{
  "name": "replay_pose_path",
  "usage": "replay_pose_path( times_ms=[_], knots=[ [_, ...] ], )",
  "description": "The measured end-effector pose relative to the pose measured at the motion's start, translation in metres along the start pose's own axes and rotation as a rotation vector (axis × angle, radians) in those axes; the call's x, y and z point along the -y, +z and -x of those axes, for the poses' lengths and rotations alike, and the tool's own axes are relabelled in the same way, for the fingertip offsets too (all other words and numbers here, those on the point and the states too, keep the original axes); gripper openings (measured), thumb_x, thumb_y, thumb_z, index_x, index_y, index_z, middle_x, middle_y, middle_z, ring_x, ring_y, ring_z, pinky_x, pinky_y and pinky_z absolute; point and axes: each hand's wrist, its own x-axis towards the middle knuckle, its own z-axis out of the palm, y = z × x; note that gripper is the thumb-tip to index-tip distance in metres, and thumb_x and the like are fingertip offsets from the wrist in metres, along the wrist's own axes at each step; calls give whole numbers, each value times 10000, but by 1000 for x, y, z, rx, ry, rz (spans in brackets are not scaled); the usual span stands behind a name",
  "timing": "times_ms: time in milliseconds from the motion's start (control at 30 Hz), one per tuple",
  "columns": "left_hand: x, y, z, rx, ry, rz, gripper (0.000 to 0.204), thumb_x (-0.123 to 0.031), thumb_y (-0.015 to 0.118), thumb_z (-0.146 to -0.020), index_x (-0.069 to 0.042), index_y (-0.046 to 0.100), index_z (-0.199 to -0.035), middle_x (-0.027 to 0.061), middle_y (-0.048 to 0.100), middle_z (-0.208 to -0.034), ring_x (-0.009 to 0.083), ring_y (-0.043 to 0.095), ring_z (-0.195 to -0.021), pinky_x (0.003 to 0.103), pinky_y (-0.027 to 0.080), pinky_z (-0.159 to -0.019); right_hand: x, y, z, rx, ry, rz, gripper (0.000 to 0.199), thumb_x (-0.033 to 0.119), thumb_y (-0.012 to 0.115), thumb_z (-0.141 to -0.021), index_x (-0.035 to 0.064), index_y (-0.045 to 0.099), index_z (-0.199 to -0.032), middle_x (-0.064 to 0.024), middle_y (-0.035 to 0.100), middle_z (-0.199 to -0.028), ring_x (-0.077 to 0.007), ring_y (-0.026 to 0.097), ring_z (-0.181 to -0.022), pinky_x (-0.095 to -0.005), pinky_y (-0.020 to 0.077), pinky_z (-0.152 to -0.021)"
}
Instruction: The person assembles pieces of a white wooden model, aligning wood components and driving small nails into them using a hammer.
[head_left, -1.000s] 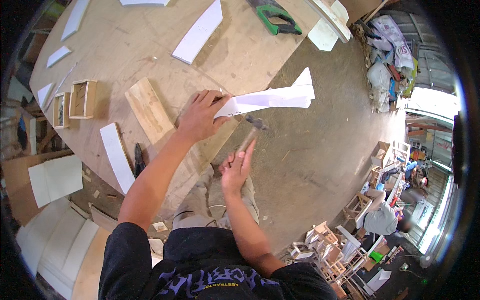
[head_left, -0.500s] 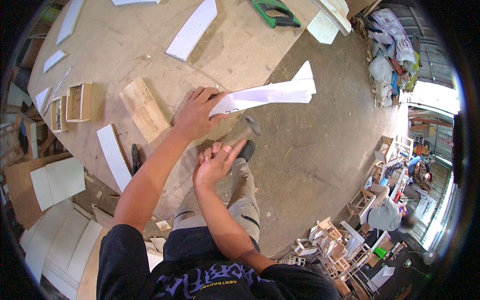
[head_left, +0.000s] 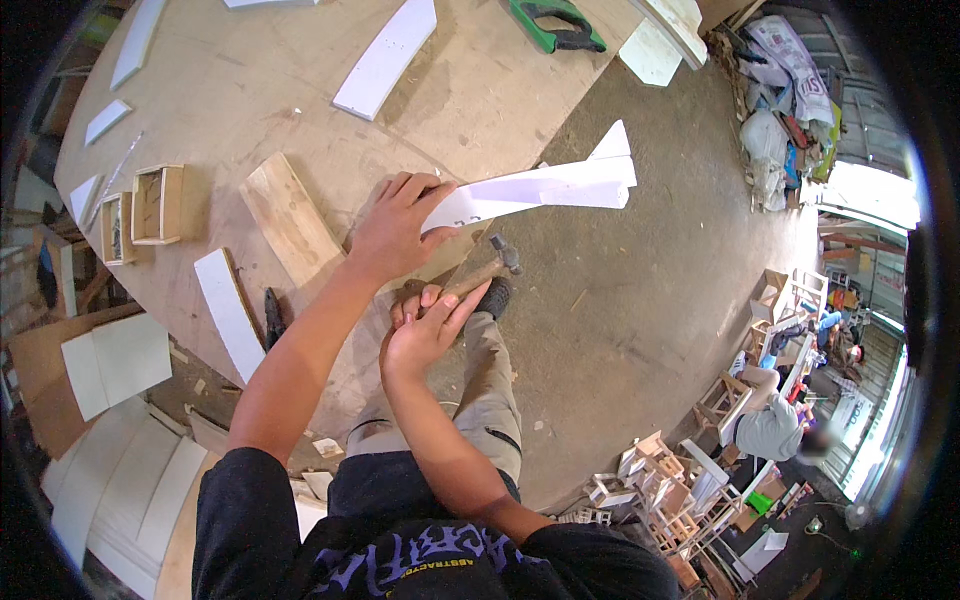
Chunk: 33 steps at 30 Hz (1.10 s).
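Note:
My left hand [head_left: 402, 228] grips the near end of a long white board [head_left: 530, 187], thumb at its lower edge and fingers over the top. The board reaches out past the table edge and widens into a pointed, notched far end. Small dark marks, perhaps nails or holes, show near my thumb. Just below it, my right hand [head_left: 425, 335] is closed around the wooden handle of a hammer [head_left: 506, 256]. Its metal head stands apart from the board, over the floor. Left of my left hand lies a bare wood block [head_left: 290, 220] on the plywood table [head_left: 230, 110].
White cut boards [head_left: 387, 58] lie about the table. A green-handled saw [head_left: 558, 22] rests at its far edge, and two small wooden boxes [head_left: 158, 205] stand at the left. Stacked wooden frames [head_left: 665, 490] occupy the floor at lower right, with a person [head_left: 770, 425] beyond.
The hammer, blurred by motion before, now shows sharply in nearly the same place. My left hand and the white board hold almost still.

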Motion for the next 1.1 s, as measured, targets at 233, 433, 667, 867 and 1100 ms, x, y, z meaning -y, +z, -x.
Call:
replay_pose_path(
  times_ms=[233, 433, 667, 867, 1100],
  knots=[
    [0, -1, -1, 10, -3, 5, 642, -278, 849, -823, -85, 642, -1399, 101, 594, -1281, 330, 556, -1181, 448, 470, -1038, 4, 3, -4, -15, 5, 21, 668, 287, 412, -1152, 284, 44, -1709, -3, 457, -911, -97, 398, -643, -272, 386, -560],
    [0, -1, -1, 28, -24, 2, 603, -313, 819, -851, -53, 647, -1368, 91, 601, -1297, 307, 548, -1221, 441, 433, -1084, 1, 10, 1, -2, 14, -5, 670, 286, 420, -1149, 282, 51, -1708, -4, 466, -915, -102, 388, -616, -273, 379, -550],
    [-1, -3, -2, 45, -32, 5, 605, -283, 824, -847, -66, 641, -1382, 101, 591, -1300, 318, 547, -1222, 450, 450, -1069, 3, 20, 5, -115, -15, -93, 679, 324, 438, -1148, 278, 53, -1706, -14, 490, -922, -97, 399, -608, -259, 366, -523],
    [4, -10, -1, 56, -20, 125, 615, -159, 822, -810, -48, 637, -1385, 126, 589, -1306, 340, 549, -1222, 457, 439, -1078, -6, -39, -11, 121, -16, 168, 673, 313, 414, -1156, 245, 42, -1712, -16, 469, -893, -85, 384, -616, -248, 358, -515],
    [6, -8, 0, 92, -53, 142, 706, -95, 839, -797, -100, 605, -1463, 131, 561, -1354, 355, 528, -1248, 443, 459, -1079, -12, -16, 3, 95, -29, 129, 673, 301, 411, -1156, 243, 36, -1712, -10, 455, -888, -86, 370, -608, -257, 354, -516]
  ],
)
